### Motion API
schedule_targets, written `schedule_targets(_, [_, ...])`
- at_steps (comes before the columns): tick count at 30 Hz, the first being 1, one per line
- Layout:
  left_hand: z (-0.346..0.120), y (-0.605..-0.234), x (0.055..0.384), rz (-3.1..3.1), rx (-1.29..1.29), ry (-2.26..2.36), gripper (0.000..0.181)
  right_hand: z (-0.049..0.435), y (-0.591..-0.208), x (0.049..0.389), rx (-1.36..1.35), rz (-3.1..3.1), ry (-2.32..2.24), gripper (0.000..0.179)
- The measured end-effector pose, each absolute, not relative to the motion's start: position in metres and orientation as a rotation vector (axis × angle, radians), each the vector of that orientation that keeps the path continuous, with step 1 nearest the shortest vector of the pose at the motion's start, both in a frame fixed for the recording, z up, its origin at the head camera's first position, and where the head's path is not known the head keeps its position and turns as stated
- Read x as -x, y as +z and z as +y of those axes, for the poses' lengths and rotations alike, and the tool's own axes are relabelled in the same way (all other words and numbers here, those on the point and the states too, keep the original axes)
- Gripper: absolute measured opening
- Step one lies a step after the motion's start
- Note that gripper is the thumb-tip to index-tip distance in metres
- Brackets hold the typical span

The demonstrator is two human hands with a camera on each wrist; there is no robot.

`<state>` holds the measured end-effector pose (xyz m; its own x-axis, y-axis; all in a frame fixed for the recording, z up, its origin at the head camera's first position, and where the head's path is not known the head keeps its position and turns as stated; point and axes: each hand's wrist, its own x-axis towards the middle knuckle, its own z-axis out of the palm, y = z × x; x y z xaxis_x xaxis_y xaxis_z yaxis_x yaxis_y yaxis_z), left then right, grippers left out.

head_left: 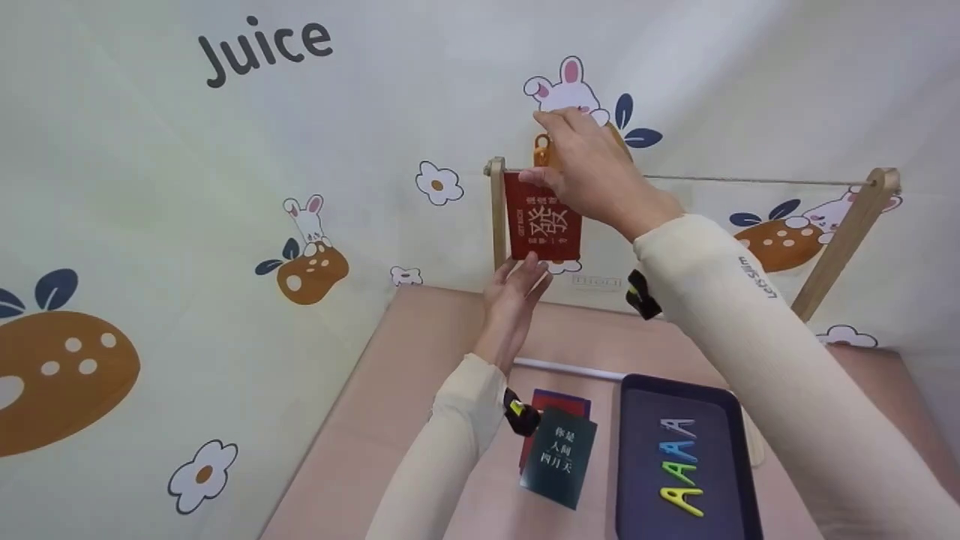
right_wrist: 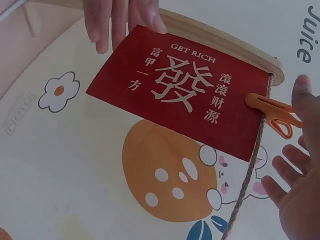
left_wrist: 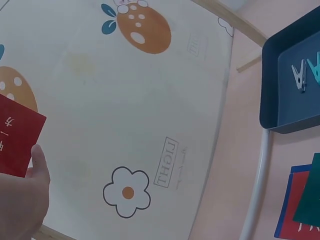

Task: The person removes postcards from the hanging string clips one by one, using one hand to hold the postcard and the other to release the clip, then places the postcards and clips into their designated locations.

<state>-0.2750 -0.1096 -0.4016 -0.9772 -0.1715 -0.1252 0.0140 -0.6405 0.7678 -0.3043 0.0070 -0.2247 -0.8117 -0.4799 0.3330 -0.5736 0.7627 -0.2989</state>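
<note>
A red card with white Chinese characters and "GET RICH" hangs at the left end of a rope. An orange clothespin clamps its top edge to that rope. My right hand is beside the clothespin, its thumb near the handles and its other fingers spread apart. Below, my left hand touches the card's lower edge with fairly straight fingers. The left wrist view shows only part of this hand at the card's bottom corner; whether fingers lie behind the card is hard to tell.
Wooden posts hold the rope in front of a printed cloth backdrop. On the pink table, a dark green card overlaps red and blue ones. Beside them, a dark tray bears several coloured clothespins. Behind runs a white rod.
</note>
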Motion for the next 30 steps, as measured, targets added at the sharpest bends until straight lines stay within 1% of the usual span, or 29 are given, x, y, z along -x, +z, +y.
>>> schedule_targets(6, [-0.113, -0.406, 0.272, -1.233, -0.355, -2.715, 0.054, 0.002, -0.228, 0.309, -0.742, -2.811, 0.781, 0.065])
schedule_targets(12, [-0.117, -0.409, 0.269, -1.250, -0.369, -2.698, 0.041, 0.000, -0.231, 0.310, -0.708, -2.771, 0.948, 0.058])
schedule_targets(16, [-0.120, -0.411, 0.266, -1.247, -0.379, -2.674, 0.035, -0.003, -0.230, 0.307, -0.685, -2.718, 1.030, 0.048])
schedule_targets(23, [-0.121, -0.411, 0.262, -1.280, -0.391, -2.623, 0.031, -0.004, -0.233, 0.304, -0.705, -2.588, 1.035, 0.028])
schedule_targets(30, [-0.119, -0.417, 0.259, -1.322, -0.381, -2.550, 0.024, -0.001, -0.239, 0.302, -0.661, -2.489, 1.034, 0.020])
